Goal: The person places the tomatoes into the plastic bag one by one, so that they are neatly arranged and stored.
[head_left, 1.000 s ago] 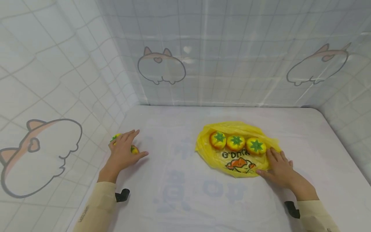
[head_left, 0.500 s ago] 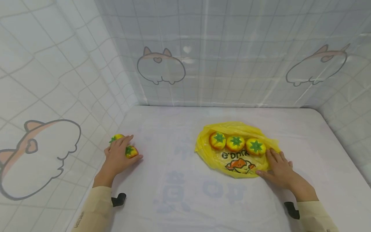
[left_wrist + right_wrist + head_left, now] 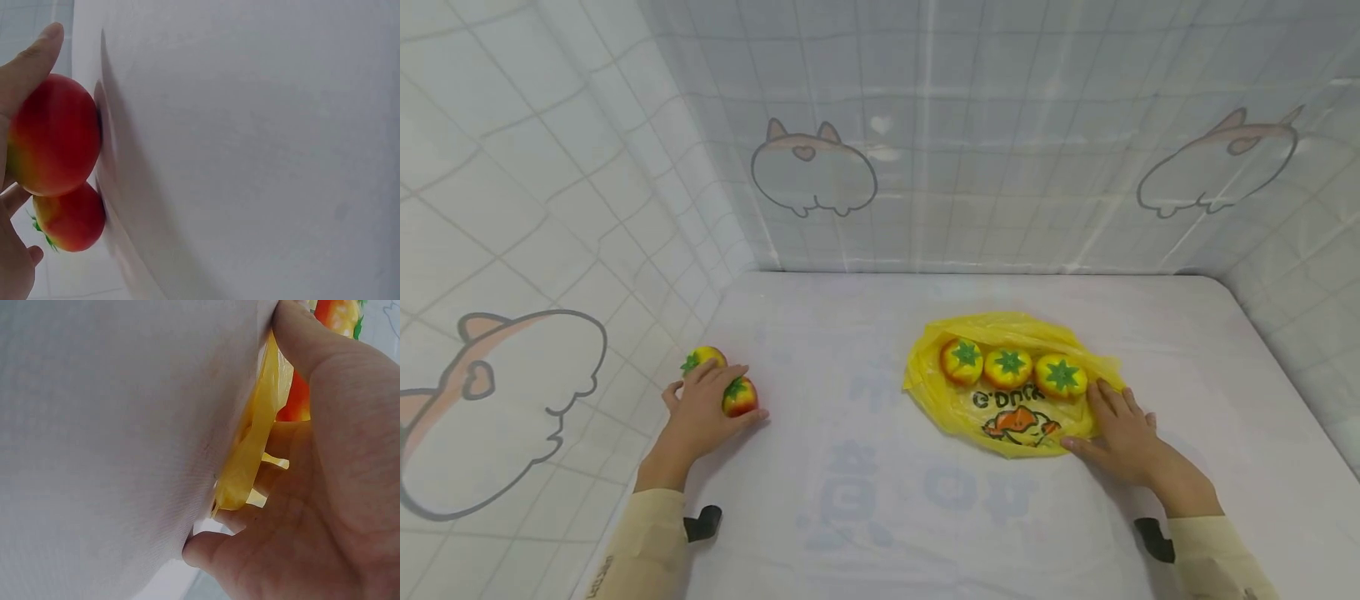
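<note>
My left hand (image 3: 696, 417) is over a red-and-yellow toy fruit (image 3: 741, 398) with a green star-shaped leaf top, like a tomato. The thumb lies along its near side and the fingers reach over its far side. A second such fruit (image 3: 706, 358) sits just beyond those fingers; in the left wrist view the two fruits (image 3: 59, 137) overlap. My right hand (image 3: 1131, 442) rests on the right edge of a yellow plastic bag (image 3: 955, 417), fingers extended. Three more toy fruits (image 3: 1009, 367) lie in a row on the bag.
A white cloth-covered table (image 3: 842, 350) holds everything. Patterned white sheets hang as walls at the left (image 3: 535, 233), the back (image 3: 985, 150) and the right. The left wall stands close beside the left hand.
My left hand has moved left and down onto the nearer toy fruit, uncovering more of both fruits there. The nearer fruit shows more red now. The right hand and the bag stay put.
</note>
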Demonstrator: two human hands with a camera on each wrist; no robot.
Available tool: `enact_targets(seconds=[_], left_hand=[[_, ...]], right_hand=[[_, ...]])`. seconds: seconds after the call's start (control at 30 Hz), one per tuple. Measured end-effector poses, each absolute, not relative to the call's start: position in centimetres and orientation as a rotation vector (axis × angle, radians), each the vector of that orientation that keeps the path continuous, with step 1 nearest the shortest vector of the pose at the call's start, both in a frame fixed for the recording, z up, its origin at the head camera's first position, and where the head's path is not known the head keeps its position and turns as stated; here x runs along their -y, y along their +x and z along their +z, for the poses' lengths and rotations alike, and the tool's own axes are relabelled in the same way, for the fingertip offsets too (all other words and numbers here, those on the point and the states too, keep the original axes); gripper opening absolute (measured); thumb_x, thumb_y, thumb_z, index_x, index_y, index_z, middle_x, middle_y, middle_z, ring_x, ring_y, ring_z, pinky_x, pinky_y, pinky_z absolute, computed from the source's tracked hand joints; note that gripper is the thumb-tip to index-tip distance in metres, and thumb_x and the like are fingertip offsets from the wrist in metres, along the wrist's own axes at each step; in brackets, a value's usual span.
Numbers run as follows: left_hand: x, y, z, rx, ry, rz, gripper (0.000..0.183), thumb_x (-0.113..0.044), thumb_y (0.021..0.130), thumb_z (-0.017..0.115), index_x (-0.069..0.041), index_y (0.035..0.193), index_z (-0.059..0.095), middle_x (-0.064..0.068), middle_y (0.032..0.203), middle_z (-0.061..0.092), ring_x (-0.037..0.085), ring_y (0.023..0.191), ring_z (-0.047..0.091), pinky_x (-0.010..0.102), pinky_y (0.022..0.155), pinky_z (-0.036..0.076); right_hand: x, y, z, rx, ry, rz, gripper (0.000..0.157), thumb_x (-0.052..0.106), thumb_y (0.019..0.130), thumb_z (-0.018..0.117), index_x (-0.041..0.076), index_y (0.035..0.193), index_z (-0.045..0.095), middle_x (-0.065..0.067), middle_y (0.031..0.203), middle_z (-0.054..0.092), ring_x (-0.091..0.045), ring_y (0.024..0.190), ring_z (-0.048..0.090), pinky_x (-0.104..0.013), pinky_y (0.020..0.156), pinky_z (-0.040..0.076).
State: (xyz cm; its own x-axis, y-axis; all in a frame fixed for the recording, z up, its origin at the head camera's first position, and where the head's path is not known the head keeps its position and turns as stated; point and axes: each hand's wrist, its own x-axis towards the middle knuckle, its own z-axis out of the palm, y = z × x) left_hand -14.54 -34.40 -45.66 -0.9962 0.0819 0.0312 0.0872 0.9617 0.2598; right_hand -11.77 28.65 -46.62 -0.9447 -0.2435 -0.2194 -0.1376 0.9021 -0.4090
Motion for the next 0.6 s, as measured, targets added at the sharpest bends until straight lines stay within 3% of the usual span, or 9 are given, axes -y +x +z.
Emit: enact_targets(seconds=[0.3,0.6], left_hand=[[33.8,-14.3,-44.5,3.135,-0.115,-0.413,0.084,-0.057,0.082,0.08,-0.011,0.146,0.051,0.028,0.151,0.043,0.049,0.147,0.017,0.081,0.102,0.007],[33.0,-15.2,-44.3,3.057,-0.222,-0.395,0.082,-0.056,0.082,0.081,-0.014,0.146,0.051,0.027,0.147,0.046,0.048,0.144,0.024,0.081,0.1,0.01]], right_hand=[[-28.7,-11.7,-46.6,-2.796,-0.275,-0.591,0.111,0.061,0.094,0.064,-0.013,0.158,0.012,-0.039,0.163,0.007,-0.07,0.143,0.002,-0.088,0.101,0.008],[-28.7,-11.7,-46.6,-2.797,-0.282,-0.602,0.11,0.061,0.095,0.064,-0.012,0.159,0.011,-0.038,0.163,0.006,-0.069,0.143,0.0,-0.088,0.101,0.008]])
